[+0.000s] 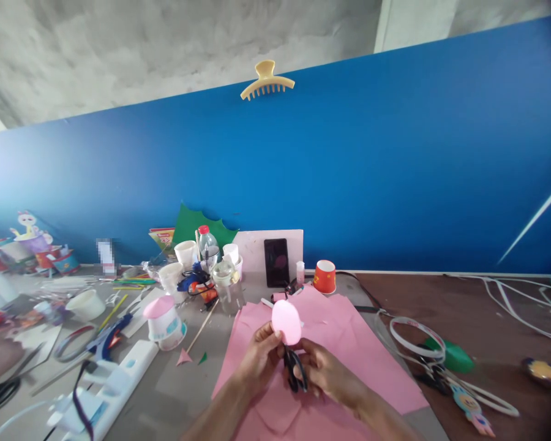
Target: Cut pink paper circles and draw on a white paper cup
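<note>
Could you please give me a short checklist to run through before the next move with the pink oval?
1. Left hand has the oval: ok, thumb on its lower edge.
2. Right hand has the scissors: ok, fingers at the black handles.
3. Blades clear of the left fingers: cannot tell, the blades are not clearly visible.
4. Pink sheets squared up: not ok, they overlap unevenly.
5. Jar clear of both hands: ok, it stands apart.
</note>
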The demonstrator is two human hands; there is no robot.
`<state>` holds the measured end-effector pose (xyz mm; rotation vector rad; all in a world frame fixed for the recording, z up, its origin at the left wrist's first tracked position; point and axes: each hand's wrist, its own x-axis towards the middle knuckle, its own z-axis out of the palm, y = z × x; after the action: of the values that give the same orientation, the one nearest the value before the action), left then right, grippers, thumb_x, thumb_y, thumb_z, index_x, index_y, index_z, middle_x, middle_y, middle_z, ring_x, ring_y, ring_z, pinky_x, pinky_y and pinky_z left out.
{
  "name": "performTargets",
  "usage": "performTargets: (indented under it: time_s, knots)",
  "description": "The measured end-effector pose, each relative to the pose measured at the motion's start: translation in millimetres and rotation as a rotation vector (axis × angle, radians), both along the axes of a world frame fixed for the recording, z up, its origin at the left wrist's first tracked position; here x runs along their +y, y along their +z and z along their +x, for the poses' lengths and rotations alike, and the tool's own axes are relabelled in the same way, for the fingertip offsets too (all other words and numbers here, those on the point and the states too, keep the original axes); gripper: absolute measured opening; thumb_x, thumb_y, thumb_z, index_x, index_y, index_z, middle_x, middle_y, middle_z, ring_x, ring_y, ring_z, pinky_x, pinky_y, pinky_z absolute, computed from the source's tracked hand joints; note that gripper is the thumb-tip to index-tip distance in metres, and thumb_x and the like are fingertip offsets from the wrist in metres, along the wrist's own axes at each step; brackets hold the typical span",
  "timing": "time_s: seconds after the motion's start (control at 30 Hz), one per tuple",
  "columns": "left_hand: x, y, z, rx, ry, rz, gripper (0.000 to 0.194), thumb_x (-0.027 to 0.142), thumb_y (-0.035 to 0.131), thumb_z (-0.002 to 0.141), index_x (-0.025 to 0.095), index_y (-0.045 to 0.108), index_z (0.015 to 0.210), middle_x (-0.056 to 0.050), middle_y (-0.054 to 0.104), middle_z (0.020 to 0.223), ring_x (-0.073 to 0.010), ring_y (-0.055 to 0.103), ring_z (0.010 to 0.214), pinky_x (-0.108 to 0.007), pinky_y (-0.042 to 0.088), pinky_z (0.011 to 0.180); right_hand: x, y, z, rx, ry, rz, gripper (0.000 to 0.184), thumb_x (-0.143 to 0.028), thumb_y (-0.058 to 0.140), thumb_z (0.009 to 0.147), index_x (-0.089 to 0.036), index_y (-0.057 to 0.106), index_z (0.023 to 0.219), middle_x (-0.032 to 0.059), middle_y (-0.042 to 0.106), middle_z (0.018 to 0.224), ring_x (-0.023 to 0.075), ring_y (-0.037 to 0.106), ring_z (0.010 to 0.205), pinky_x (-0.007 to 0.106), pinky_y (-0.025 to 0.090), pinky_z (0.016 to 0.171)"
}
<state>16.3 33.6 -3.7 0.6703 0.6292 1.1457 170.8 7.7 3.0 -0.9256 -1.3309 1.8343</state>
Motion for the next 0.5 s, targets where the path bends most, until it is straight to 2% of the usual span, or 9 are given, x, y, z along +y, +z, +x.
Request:
performTargets:
  time_s: [0.07,0.17,0.33,0.4,0.5]
  knots:
    - [-0.6,1.5,0.4,0.013,-0.012,0.007,0.025,0.025,0.084,0.06,0.011,0.065,0.069,0.003,0.054,0.053,-0.0034,0.041,0.046,-0.016,0.033,0.05,-0.5,0.8,0.6,0.053,0.003,-0.044,0.046,-0.037,0.072,0.072,-0.018,0.053,0.109,-0.0015,0.062,0.069,0.0099,0.052,0.055,0.019,0.028,0.044]
    - [0.2,2.0,0.0,0.024,0.004,0.037,0.026,0.029,0.082,0.063,0.012,0.065,0.071,0.001,0.056,0.057,-0.0057,0.045,0.051,-0.019,0.036,0.055,2.8,-0.7,4.3,0.166,-0.036,-0.114,0.05,-0.034,0.08,0.065,-0.02,0.057,0.107,-0.0033,0.058,0.069,0.0075,0.048,0.054,0.019,0.027,0.046]
    - [2.0,-3.6,-0.9,0.186,0.043,0.09,0.032,0.039,0.08,0.064,0.014,0.064,0.074,0.001,0.057,0.063,-0.0071,0.046,0.054,-0.021,0.037,0.057,15.2,-2.6,20.9,0.464,-0.224,-0.088,0.052,-0.047,0.081,0.062,-0.022,0.064,0.105,-0.0022,0.057,0.073,0.0068,0.039,0.054,0.021,0.032,0.054]
    - [0.4,-6.1,0.1,0.262,0.015,0.099,0.033,0.04,0.081,0.062,0.014,0.062,0.069,0.002,0.055,0.057,-0.0064,0.043,0.05,-0.02,0.032,0.052,19.5,-2.6,28.0,0.482,-0.291,-0.076,0.054,-0.047,0.082,0.062,-0.024,0.064,0.107,-0.0027,0.056,0.073,0.0084,0.04,0.056,0.023,0.034,0.057]
    - [-3.3,-7.8,2.6,0.397,-0.05,0.15,0.038,0.045,0.08,0.062,0.013,0.059,0.062,0.002,0.052,0.05,-0.0061,0.038,0.047,-0.02,0.025,0.047,24.1,-3.1,34.5,0.402,-0.384,-0.004,0.056,-0.043,0.083,0.061,-0.025,0.063,0.11,-0.0018,0.057,0.076,0.0119,0.046,0.065,0.024,0.036,0.06]
